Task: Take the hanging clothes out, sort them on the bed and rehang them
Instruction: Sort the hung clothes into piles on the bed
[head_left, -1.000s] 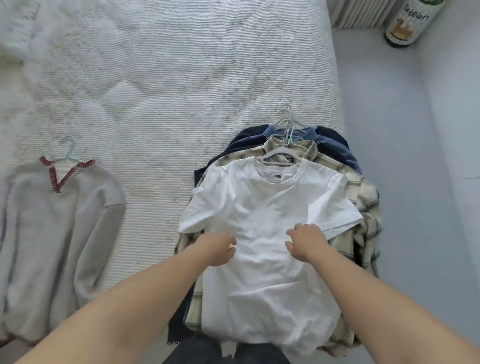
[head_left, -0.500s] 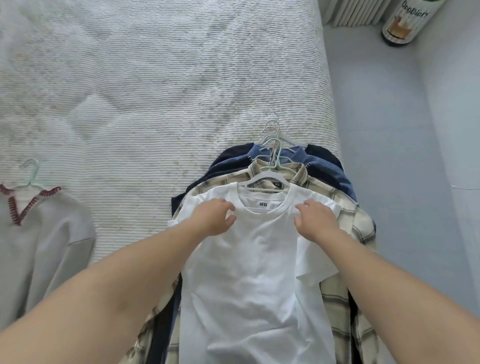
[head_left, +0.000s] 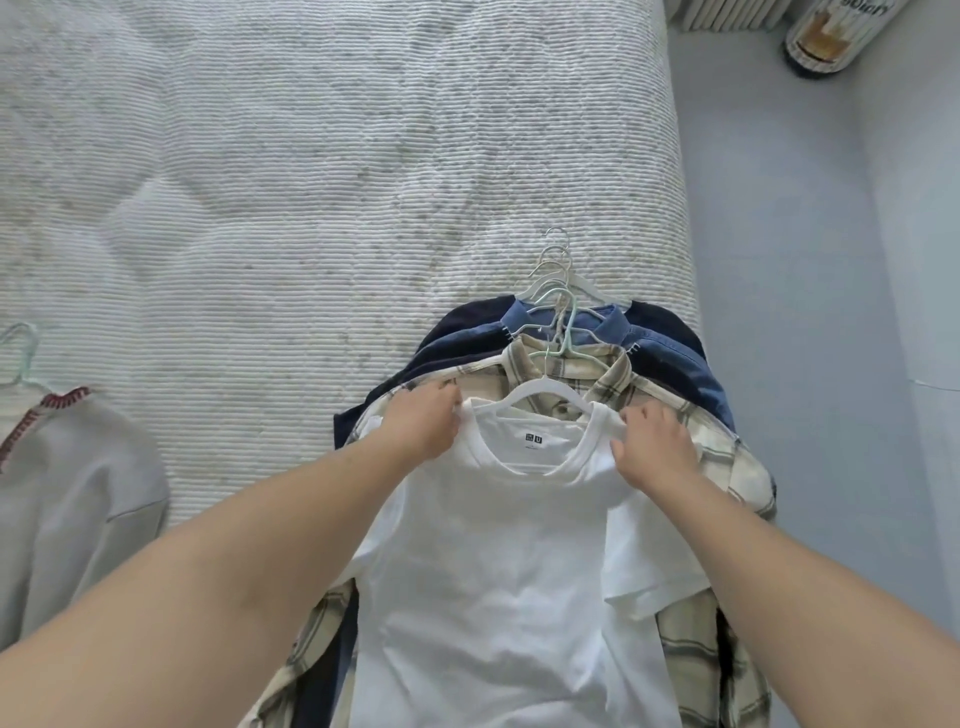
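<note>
A white T-shirt (head_left: 498, 571) on a white hanger (head_left: 545, 391) lies on top of a pile of hung clothes at the bed's right edge. My left hand (head_left: 423, 423) grips its left shoulder. My right hand (head_left: 652, 449) pinches the right shoulder beside the collar. Under it lie a cream plaid shirt (head_left: 711, 467), a blue denim shirt (head_left: 670, 358) and a dark navy garment (head_left: 467, 322), their hanger hooks (head_left: 558, 280) bunched together above the collars.
A grey sweater with red-stitched V-neck (head_left: 72, 499) on a pale green hanger (head_left: 23, 353) lies at the left on the white ribbed bedspread (head_left: 311, 182). Grey floor (head_left: 789, 260) runs along the bed's right side, with a round printed container (head_left: 831, 36) at the top right.
Both hands slid up the white T-shirt from its middle to its shoulders and took hold there. The view tilted down and closer to the pile.
</note>
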